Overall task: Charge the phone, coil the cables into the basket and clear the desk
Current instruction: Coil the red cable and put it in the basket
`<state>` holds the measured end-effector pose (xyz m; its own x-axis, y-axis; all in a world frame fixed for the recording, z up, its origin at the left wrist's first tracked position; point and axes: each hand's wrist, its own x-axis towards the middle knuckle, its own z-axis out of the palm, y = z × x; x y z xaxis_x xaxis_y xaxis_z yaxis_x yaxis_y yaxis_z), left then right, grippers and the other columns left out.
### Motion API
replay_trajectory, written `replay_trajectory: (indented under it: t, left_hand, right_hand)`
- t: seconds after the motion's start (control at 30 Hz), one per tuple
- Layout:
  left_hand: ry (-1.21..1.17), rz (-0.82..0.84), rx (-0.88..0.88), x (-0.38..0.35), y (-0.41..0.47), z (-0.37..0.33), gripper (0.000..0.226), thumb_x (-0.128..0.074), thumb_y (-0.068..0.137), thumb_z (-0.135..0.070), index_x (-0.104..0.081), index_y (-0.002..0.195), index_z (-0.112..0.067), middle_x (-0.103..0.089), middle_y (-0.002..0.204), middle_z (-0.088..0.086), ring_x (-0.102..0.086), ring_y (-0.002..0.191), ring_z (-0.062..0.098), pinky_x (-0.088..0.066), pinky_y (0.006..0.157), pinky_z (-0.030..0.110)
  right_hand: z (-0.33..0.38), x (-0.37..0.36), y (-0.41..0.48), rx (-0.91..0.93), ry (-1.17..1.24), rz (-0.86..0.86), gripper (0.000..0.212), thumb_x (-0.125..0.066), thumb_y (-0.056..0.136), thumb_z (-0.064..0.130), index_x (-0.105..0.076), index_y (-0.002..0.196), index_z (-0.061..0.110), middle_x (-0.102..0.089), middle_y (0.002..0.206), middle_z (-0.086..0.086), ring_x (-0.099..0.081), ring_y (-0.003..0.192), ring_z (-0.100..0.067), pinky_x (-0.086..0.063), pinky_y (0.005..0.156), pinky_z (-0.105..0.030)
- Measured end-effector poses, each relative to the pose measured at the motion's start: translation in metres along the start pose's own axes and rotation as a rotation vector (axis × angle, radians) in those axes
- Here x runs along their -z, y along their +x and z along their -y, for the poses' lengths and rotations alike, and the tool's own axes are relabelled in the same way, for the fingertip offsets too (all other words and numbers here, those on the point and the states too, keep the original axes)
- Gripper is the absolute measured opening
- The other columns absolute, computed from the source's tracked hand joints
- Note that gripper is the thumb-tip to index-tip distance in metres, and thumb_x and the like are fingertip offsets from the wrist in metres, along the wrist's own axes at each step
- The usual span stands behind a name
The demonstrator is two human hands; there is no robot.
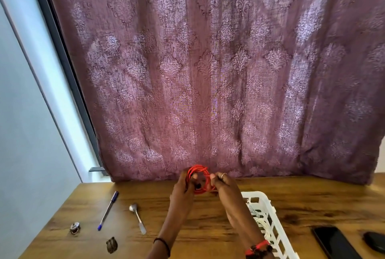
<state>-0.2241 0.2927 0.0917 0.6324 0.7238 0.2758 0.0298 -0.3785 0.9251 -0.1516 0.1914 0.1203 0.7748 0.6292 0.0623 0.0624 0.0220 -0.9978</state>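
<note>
From the head camera, both hands are raised over the far part of the wooden worktop (208, 223), close to a mauve patterned curtain (208, 71). Between them they hold a red cable (199, 168), wound into a small upright coil. The left hand (183, 184) grips the coil's left side, with its fingers curled round the strands and its thumb inside the loop. The right hand (224, 183) pinches the right side of the coil and wears a ring (224, 174). Something small and dark shows in the middle of the loop, but what it is cannot be told.

A white plastic basket (263, 196) stands on the worktop just beside the right forearm, with what looks like white cord (259, 221) lying inside it. To the right of the basket, a black phone (335, 242) lies flat with its screen dark. Past the phone, at the frame's edge, is a dark rounded object (375, 242).

To the left of the arms lie a metal spoon (137, 218) and a blue-capped pen (108, 209). Nearer the left edge are a small shiny metal piece (75, 227) and a small dark brown item (111, 245), all apart from one another.
</note>
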Motion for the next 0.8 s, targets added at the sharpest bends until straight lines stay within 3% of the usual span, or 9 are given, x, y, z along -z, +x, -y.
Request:
replay_trajectory:
  t: [0.07, 0.13, 0.23, 0.3, 0.43, 0.53, 0.8]
  left_hand:
    - [0.020, 0.013, -0.007, -0.001, -0.001, 0.001, 0.013, -0.046, 0.097, -0.019, -0.054, 0.102, -0.027, -0.065, 0.095, -0.004, -0.061, 0.088, 0.011, -0.048, 0.082, 0.031]
    - [-0.004, 0.033, -0.002, -0.002, -0.002, 0.000, 0.013, -0.048, 0.096, -0.019, -0.058, 0.105, -0.020, -0.066, 0.097, 0.000, -0.062, 0.090, 0.013, -0.049, 0.083, 0.032]
    - [-0.194, 0.133, 0.028, -0.002, -0.006, -0.006, 0.013, -0.053, 0.093, -0.013, -0.061, 0.101, -0.018, -0.068, 0.089, -0.007, -0.063, 0.079, -0.003, -0.048, 0.072, 0.013]
    - [-0.295, 0.212, 0.067, 0.000, -0.007, -0.009, 0.012, -0.058, 0.088, -0.016, -0.065, 0.097, -0.017, -0.072, 0.083, -0.008, -0.063, 0.076, 0.000, -0.048, 0.069, 0.011]
    - [-0.424, 0.328, 0.089, 0.008, -0.006, -0.006, 0.032, -0.064, 0.078, -0.027, -0.069, 0.106, -0.013, -0.074, 0.101, 0.003, -0.067, 0.093, 0.009, -0.051, 0.078, 0.017]
    - [-0.429, 0.317, 0.068, 0.012, -0.007, -0.005, 0.032, -0.063, 0.081, -0.027, -0.069, 0.109, -0.013, -0.072, 0.108, 0.007, -0.066, 0.101, 0.011, -0.050, 0.082, 0.017]
    - [-0.314, 0.248, -0.047, 0.013, -0.009, -0.006, 0.026, -0.059, 0.082, -0.025, -0.068, 0.105, -0.017, -0.074, 0.098, -0.005, -0.066, 0.094, 0.003, -0.049, 0.080, 0.014]
  right_hand:
    - [-0.001, 0.001, 0.001, -0.025, 0.031, -0.009, 0.035, -0.045, 0.096, 0.009, -0.047, 0.062, 0.016, -0.045, 0.055, 0.002, -0.040, 0.061, -0.012, -0.033, 0.063, -0.029]
    - [0.000, 0.001, 0.002, -0.054, 0.044, -0.019, 0.034, -0.044, 0.097, 0.010, -0.046, 0.064, 0.019, -0.041, 0.057, 0.005, -0.037, 0.061, -0.012, -0.032, 0.062, -0.027]
    - [0.001, 0.006, 0.004, -0.058, 0.041, -0.070, 0.018, -0.047, 0.096, 0.013, -0.059, 0.084, 0.012, -0.057, 0.076, -0.013, -0.056, 0.077, -0.026, -0.045, 0.078, -0.036]
    - [0.002, 0.011, 0.006, -0.048, 0.025, -0.104, 0.018, -0.049, 0.096, 0.014, -0.060, 0.090, 0.000, -0.059, 0.081, -0.024, -0.057, 0.080, -0.034, -0.046, 0.084, -0.047]
    - [0.003, 0.017, 0.007, -0.062, 0.056, -0.089, 0.032, -0.048, 0.096, 0.015, -0.053, 0.064, 0.017, -0.042, 0.045, 0.010, -0.038, 0.049, -0.008, -0.034, 0.051, -0.025]
    - [0.004, 0.018, 0.007, -0.101, 0.183, -0.070, 0.031, -0.047, 0.096, 0.012, -0.053, 0.066, 0.016, -0.040, 0.042, 0.009, -0.037, 0.047, -0.008, -0.034, 0.049, -0.025]
    - [0.007, 0.016, 0.005, -0.242, 0.421, -0.029, 0.028, -0.048, 0.095, 0.008, -0.048, 0.067, 0.014, -0.037, 0.038, 0.007, -0.037, 0.039, -0.005, -0.035, 0.044, -0.023]
